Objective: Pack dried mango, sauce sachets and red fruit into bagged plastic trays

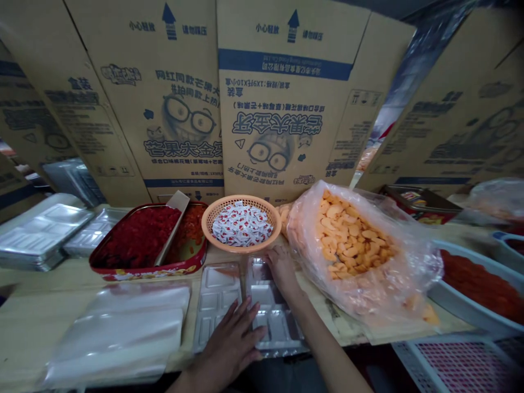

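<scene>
Our left hand [227, 344] lay over the lower part of two clear trays [262, 297] set side by side on the bench [24, 333], its grip apart with the fingers fanned out. Our right hand [283, 273] had its fingers bent at the far end of the right tray — whether that grip was clamped on the rim, we could not tell.

Just beyond the trays stood an orange basket [241, 249] of small white-and-red sachets [241, 224], their print too small for us to read. To its left we had a red tin [153, 273] of dark red pieces, to its right a plastic bag [409, 262] of orange pieces.

Behind rose the cartons. On the left carton [114, 49] we read 小心轻放 and 请勿踩压 beside a blue arrow, with 网红同款芒果大 and 盒装 below. The right carton [286, 84] bore the same two warnings upright, but its big title, 芒果大金牙, stood upside down — as did the company line, ending 食品有限公司, in its blue band.
</scene>
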`<action>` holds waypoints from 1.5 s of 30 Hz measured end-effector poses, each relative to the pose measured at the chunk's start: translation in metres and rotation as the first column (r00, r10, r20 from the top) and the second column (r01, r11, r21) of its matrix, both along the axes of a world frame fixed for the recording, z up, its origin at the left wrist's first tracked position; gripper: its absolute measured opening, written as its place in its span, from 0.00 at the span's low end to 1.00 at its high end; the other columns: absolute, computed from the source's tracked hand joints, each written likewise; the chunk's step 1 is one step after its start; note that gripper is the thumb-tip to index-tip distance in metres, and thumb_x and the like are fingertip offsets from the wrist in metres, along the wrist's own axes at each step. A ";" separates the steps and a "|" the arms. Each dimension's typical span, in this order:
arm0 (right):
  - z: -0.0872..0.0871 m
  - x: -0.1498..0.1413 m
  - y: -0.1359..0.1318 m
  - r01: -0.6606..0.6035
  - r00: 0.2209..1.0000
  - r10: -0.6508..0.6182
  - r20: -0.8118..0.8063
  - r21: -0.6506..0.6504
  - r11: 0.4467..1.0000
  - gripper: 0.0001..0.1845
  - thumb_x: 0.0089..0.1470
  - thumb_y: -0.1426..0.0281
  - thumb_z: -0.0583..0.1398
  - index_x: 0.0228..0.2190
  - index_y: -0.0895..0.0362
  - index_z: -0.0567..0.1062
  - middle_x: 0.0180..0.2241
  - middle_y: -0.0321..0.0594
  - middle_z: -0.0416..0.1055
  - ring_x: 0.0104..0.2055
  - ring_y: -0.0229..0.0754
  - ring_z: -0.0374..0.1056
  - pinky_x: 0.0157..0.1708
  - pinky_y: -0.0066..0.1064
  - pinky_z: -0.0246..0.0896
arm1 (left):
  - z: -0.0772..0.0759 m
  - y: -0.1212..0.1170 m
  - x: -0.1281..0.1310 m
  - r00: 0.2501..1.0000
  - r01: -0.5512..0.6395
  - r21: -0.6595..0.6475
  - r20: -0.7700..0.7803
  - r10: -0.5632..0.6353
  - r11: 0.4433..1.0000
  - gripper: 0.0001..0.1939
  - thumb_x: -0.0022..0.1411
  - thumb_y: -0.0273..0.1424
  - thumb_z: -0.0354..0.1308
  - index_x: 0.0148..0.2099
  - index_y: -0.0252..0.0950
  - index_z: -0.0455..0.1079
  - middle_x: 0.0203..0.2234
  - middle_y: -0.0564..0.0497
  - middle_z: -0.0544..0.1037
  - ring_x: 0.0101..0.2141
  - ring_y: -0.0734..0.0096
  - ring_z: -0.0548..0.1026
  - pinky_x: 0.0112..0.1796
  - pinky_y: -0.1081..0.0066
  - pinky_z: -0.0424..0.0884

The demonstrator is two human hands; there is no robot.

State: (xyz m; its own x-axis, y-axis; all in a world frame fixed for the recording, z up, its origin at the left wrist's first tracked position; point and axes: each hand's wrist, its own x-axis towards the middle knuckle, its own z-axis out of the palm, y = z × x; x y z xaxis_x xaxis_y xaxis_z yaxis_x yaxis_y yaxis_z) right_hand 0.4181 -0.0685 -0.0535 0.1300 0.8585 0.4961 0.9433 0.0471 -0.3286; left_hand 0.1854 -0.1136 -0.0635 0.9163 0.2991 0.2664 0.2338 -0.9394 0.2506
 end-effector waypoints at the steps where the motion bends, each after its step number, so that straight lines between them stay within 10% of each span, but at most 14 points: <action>1: 0.001 -0.001 -0.001 0.001 1.000 -0.001 0.001 0.001 1.000 0.09 0.55 0.72 0.53 0.29 0.58 0.72 0.32 0.43 0.68 0.37 0.44 0.60 0.36 0.35 0.55 | 0.002 -0.001 -0.002 1.000 -0.002 -0.043 0.015 0.003 0.999 0.25 0.58 0.34 0.53 0.58 0.47 0.57 0.61 0.47 0.56 0.61 0.58 0.46 0.56 0.51 0.53; 13: 0.054 -0.008 -0.028 -0.070 0.987 0.101 -0.127 0.230 0.971 0.10 0.57 0.69 0.52 0.36 0.57 0.72 0.35 0.43 0.69 0.39 0.45 0.61 0.38 0.36 0.56 | 0.030 -0.010 -0.002 0.893 0.086 -0.698 0.371 0.255 0.711 0.32 0.51 0.33 0.61 0.58 0.48 0.59 0.63 0.49 0.48 0.62 0.52 0.43 0.58 0.52 0.44; 15: 0.069 -0.015 -0.033 -0.076 0.983 0.114 -0.142 0.246 0.966 0.09 0.56 0.69 0.52 0.35 0.56 0.72 0.34 0.43 0.69 0.39 0.44 0.62 0.38 0.36 0.57 | 0.038 -0.007 0.010 0.768 0.151 -0.822 0.447 0.458 0.549 0.39 0.50 0.35 0.62 0.62 0.48 0.49 0.64 0.48 0.43 0.61 0.52 0.45 0.57 0.54 0.50; 19: 0.090 -0.024 -0.036 -0.147 0.966 0.191 -0.175 0.239 0.960 0.08 0.55 0.69 0.54 0.34 0.56 0.73 0.34 0.42 0.69 0.39 0.43 0.63 0.39 0.36 0.57 | 0.063 0.000 0.037 0.748 0.297 -0.954 0.201 0.632 -0.048 0.43 0.49 0.35 0.62 0.63 0.45 0.43 0.57 0.38 0.59 0.51 0.49 0.66 0.44 0.55 0.68; 22: 0.095 -0.017 -0.028 -0.169 0.931 0.241 -0.275 0.259 0.951 0.09 0.55 0.67 0.55 0.36 0.57 0.72 0.37 0.42 0.69 0.43 0.42 0.63 0.42 0.34 0.57 | 0.075 0.003 0.040 0.743 0.281 -0.923 0.036 0.669 -0.262 0.40 0.47 0.29 0.64 0.60 0.39 0.50 0.46 0.38 0.72 0.43 0.50 0.73 0.41 0.55 0.69; 27: 0.086 0.007 0.023 -0.073 0.933 0.042 -0.358 -0.074 0.995 0.10 0.56 0.69 0.51 0.34 0.58 0.71 0.33 0.40 0.71 0.36 0.38 0.66 0.36 0.28 0.58 | 0.078 0.010 0.007 0.685 0.304 -0.877 -0.071 0.725 -0.373 0.36 0.46 0.24 0.63 0.57 0.37 0.55 0.45 0.39 0.74 0.43 0.51 0.74 0.43 0.54 0.68; 31: 0.072 0.001 0.082 -0.089 0.992 0.035 -0.125 -0.454 0.886 0.09 0.54 0.72 0.53 0.37 0.59 0.72 0.37 0.42 0.72 0.39 0.40 0.66 0.36 0.28 0.57 | 0.077 0.020 -0.021 0.625 0.325 -0.867 -0.103 0.773 -0.378 0.37 0.45 0.24 0.62 0.58 0.37 0.54 0.46 0.39 0.73 0.45 0.51 0.73 0.45 0.56 0.67; 40: 0.051 -0.016 0.152 -0.102 0.991 0.129 -0.025 -0.770 0.629 0.16 0.55 0.64 0.56 0.44 0.59 0.68 0.45 0.43 0.66 0.43 0.42 0.66 0.42 0.40 0.64 | 0.068 0.044 -0.057 0.605 0.363 -0.869 -0.053 0.794 -0.335 0.42 0.47 0.22 0.60 0.63 0.41 0.47 0.48 0.40 0.72 0.45 0.52 0.73 0.44 0.56 0.67; 45: 0.043 -0.010 0.150 -0.107 0.992 0.119 -0.044 -0.797 0.595 0.16 0.54 0.66 0.57 0.44 0.59 0.68 0.44 0.43 0.68 0.43 0.42 0.66 0.42 0.38 0.63 | 0.069 0.053 -0.062 0.602 0.383 -0.858 -0.048 0.797 -0.341 0.42 0.48 0.20 0.59 0.63 0.41 0.47 0.47 0.41 0.73 0.46 0.53 0.72 0.44 0.58 0.67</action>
State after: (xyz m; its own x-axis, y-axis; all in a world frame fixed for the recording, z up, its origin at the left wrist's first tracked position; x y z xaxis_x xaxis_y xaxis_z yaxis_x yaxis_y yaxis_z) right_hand 0.4077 0.0819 -0.0101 0.0036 0.9205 -0.3906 0.9531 -0.1214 -0.2773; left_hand 0.1236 -0.0602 0.0058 0.4797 0.7612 -0.4364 -0.3949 0.6314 0.6673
